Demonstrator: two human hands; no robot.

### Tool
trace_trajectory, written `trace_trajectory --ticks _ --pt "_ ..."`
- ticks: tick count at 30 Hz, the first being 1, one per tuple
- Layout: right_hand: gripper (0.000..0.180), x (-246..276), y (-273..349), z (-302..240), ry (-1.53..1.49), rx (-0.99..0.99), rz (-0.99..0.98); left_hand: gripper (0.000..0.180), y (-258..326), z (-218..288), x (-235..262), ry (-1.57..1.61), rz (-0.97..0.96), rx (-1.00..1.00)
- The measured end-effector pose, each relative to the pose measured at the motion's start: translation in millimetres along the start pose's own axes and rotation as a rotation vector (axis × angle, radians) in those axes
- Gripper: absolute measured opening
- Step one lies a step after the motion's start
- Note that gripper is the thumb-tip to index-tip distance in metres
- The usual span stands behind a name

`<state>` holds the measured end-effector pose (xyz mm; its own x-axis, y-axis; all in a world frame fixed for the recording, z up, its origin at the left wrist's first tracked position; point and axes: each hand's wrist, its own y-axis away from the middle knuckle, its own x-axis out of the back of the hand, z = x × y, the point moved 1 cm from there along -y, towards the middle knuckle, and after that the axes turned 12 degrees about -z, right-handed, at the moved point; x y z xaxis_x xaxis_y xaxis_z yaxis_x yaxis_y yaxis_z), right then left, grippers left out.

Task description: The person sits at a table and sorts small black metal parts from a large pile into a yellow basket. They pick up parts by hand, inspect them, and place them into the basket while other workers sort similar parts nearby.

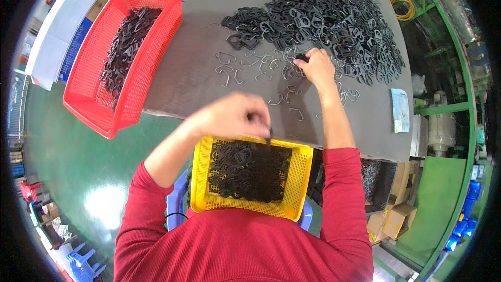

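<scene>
One black clip (269, 138) points downward lengthwise, left hand (236, 115) pinching; right hand (319, 68) curled, grip unclear.

No lettering, labels, numbers or signs can be read here.

Bulk Parts Marked This as a Workshop

The place was a workshop or small factory. Black parts (323, 13) lay heaped on a grey worktable (185, 68) near scattered wire hooks (263, 62); a red perforated basket (148, 70) held more. Green steel framing (466, 68), a motor-like machine (441, 128) and cardboard boxes (401, 221) stood right; glossy green floor (68, 130) stretched left.
</scene>
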<state>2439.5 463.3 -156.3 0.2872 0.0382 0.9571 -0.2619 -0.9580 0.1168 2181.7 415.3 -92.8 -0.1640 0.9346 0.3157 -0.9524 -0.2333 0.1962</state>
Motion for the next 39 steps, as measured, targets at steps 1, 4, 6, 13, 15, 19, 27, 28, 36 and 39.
trace_trajectory --ticks 1,4,6,13,15,19,27,28,36,39 --pt "0.043 1 -6 -1 -0.006 0.0 -0.027 0.02 2 -1 -19 -0.058 -0.054 -0.052" --pt "0.042 4 -26 14 -0.135 -0.014 -0.234 0.026 7 -10 -37 -0.262 0.112 -0.195" --pt "0.034 8 -20 20 -0.147 -0.002 -0.106 0.027 9 -18 -15 -0.322 0.334 -0.146" --pt "0.021 24 3 35 -0.503 0.063 0.079 0.058 -2 -114 45 -0.678 0.91 0.313" --pt "0.02 27 10 41 -0.532 0.028 0.15 0.064 -11 -114 37 -0.681 0.834 0.43" --pt "0.016 35 46 37 -0.834 0.161 -0.162 0.072 -27 -112 15 -0.794 0.68 0.437" --pt "0.052 8 102 103 -0.224 -0.112 0.276 0.076 -70 -86 -9 -0.835 0.665 0.279" --pt "0.058 -13 95 127 -0.132 -0.234 0.312 0.076 -83 -86 -8 -0.846 0.638 0.273" --pt "0.059 -34 57 72 -0.137 0.141 0.342 0.07 -152 -74 -18 -0.821 0.62 0.104" --pt "0.052 -36 22 71 -0.075 0.153 0.376 0.063 -174 -73 -8 -0.858 0.607 0.114"
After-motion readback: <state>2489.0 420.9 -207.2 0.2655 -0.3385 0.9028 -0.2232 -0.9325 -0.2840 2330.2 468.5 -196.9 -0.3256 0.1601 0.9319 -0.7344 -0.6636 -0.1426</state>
